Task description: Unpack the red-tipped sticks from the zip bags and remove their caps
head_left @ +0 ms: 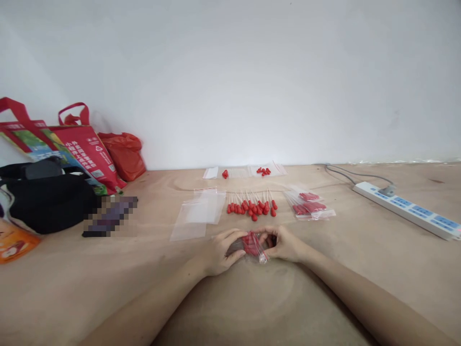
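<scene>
Bag [256,251], clear plastic: red pieces [251,239] inside, bunched; located at the grip, between both hands, close above or on the bench [108,278], contact unclear. Filled bags [313,206], clear, overlapping: more red pieces inside; beyond the grip, to the right. Flat bags [196,214], clear, overlapping: beyond the grip, to the left. Far bags [278,168], beyond the grip, near the wall [230,86]: small red pieces [265,172], in or on them, cannot tell. Red-tipped sticks [254,207], loose, straight beyond the grip, tips towards it. Carrier bags [84,151], red, far left of the grip: contents hidden. Left hand [221,250]: thumb and fingers clamped on the bag's left side. Right hand [283,244]: thumb and fingers pinching its right edge, little gap.
</scene>
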`<act>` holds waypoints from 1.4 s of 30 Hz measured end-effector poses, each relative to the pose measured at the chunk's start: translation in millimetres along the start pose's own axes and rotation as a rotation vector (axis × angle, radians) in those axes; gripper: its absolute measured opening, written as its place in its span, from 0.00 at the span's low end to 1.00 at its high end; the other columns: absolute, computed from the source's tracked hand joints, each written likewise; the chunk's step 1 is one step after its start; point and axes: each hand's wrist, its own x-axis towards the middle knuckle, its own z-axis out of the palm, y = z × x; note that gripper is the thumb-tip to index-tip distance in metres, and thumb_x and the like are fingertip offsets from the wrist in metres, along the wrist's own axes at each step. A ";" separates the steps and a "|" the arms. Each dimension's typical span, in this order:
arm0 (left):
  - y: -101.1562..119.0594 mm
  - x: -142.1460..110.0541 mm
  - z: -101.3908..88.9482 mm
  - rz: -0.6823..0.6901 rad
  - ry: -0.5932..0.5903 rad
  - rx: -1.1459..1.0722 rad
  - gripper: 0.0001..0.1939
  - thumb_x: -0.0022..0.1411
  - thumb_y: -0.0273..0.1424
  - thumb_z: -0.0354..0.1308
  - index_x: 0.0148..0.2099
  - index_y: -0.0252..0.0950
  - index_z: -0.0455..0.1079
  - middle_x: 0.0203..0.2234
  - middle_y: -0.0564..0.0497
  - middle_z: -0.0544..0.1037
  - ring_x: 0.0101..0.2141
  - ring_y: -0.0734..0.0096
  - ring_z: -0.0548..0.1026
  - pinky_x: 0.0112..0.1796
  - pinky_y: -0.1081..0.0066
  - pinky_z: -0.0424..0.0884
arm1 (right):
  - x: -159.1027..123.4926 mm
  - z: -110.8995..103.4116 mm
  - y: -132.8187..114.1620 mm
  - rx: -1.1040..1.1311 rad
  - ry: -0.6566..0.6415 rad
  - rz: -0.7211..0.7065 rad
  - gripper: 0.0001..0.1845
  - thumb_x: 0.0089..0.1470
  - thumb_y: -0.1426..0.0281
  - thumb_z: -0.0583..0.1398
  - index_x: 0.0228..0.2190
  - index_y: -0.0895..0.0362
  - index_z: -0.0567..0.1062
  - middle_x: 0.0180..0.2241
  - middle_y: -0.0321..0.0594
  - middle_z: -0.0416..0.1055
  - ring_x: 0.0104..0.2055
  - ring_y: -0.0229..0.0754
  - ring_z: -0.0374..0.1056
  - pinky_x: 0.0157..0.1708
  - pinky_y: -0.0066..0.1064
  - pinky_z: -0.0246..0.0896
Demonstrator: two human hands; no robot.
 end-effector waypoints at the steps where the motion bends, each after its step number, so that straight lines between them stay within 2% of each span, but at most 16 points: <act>1: -0.7 -0.2 0.3 0.004 0.010 0.002 0.17 0.60 0.32 0.49 0.52 0.38 0.58 0.48 0.47 0.68 0.47 0.68 0.67 0.48 0.67 0.64 | -0.2 2.0 0.0 -0.013 0.027 -0.020 0.29 0.31 0.62 0.68 0.38 0.58 0.70 0.26 0.33 0.67 0.23 0.30 0.58 0.22 0.23 0.52; 5: -2.6 -0.3 1.2 -0.005 0.040 0.022 0.18 0.59 0.32 0.50 0.52 0.38 0.58 0.48 0.47 0.67 0.48 0.67 0.66 0.49 0.67 0.63 | -0.5 10.7 -1.4 -0.120 0.162 -0.066 0.20 0.32 0.65 0.67 0.30 0.58 0.69 0.24 0.31 0.63 0.22 0.30 0.56 0.21 0.22 0.52; 8: -2.4 -0.2 1.1 -0.011 0.031 0.020 0.18 0.59 0.32 0.50 0.52 0.38 0.59 0.48 0.47 0.67 0.48 0.67 0.66 0.49 0.67 0.63 | -0.8 13.6 -3.6 -0.246 0.211 -0.105 0.17 0.33 0.67 0.66 0.27 0.57 0.68 0.24 0.31 0.62 0.23 0.31 0.55 0.23 0.23 0.51; 14: -1.1 0.3 0.3 -0.006 0.030 0.013 0.18 0.60 0.32 0.50 0.52 0.38 0.59 0.48 0.47 0.67 0.48 0.67 0.67 0.48 0.67 0.64 | 0.3 13.0 -5.5 -0.266 0.156 -0.146 0.12 0.35 0.70 0.63 0.25 0.57 0.67 0.21 0.29 0.61 0.23 0.31 0.55 0.23 0.22 0.50; 22: -2.0 0.2 0.0 0.000 0.031 0.003 0.17 0.60 0.32 0.50 0.52 0.39 0.59 0.47 0.48 0.68 0.47 0.67 0.67 0.47 0.67 0.64 | -2.5 11.7 -12.4 -0.332 0.178 -0.186 0.11 0.34 0.74 0.61 0.24 0.57 0.63 0.23 0.31 0.62 0.24 0.31 0.55 0.23 0.22 0.50; 30: -3.0 -0.5 -0.1 -0.008 0.022 -0.005 0.17 0.59 0.33 0.51 0.51 0.38 0.60 0.46 0.47 0.68 0.45 0.67 0.68 0.46 0.67 0.65 | -2.6 10.2 -12.4 -0.215 0.100 -0.155 0.12 0.34 0.79 0.56 0.25 0.56 0.62 0.21 0.28 0.60 0.21 0.29 0.55 0.20 0.21 0.50; 34: -2.5 -0.4 -0.7 -0.013 0.028 -0.008 0.16 0.60 0.34 0.50 0.50 0.38 0.61 0.47 0.47 0.69 0.46 0.66 0.68 0.47 0.67 0.65 | -4.7 4.1 -13.1 -0.233 0.094 -0.149 0.09 0.35 0.78 0.56 0.24 0.57 0.63 0.21 0.29 0.60 0.22 0.30 0.55 0.21 0.21 0.51; 38: -2.6 -0.2 -1.2 -0.014 0.021 -0.011 0.16 0.60 0.34 0.50 0.51 0.39 0.61 0.46 0.47 0.69 0.46 0.66 0.68 0.46 0.67 0.65 | -4.7 4.3 -10.5 -0.207 0.064 -0.162 0.11 0.36 0.74 0.61 0.25 0.57 0.64 0.21 0.29 0.61 0.21 0.30 0.55 0.21 0.22 0.51; 42: -2.8 -0.5 -1.3 -0.022 0.023 -0.008 0.16 0.60 0.34 0.50 0.50 0.38 0.62 0.46 0.48 0.70 0.45 0.67 0.69 0.46 0.67 0.65 | -3.0 4.0 -7.5 -0.155 0.071 -0.114 0.10 0.38 0.72 0.62 0.26 0.57 0.65 0.20 0.29 0.61 0.21 0.30 0.55 0.20 0.22 0.50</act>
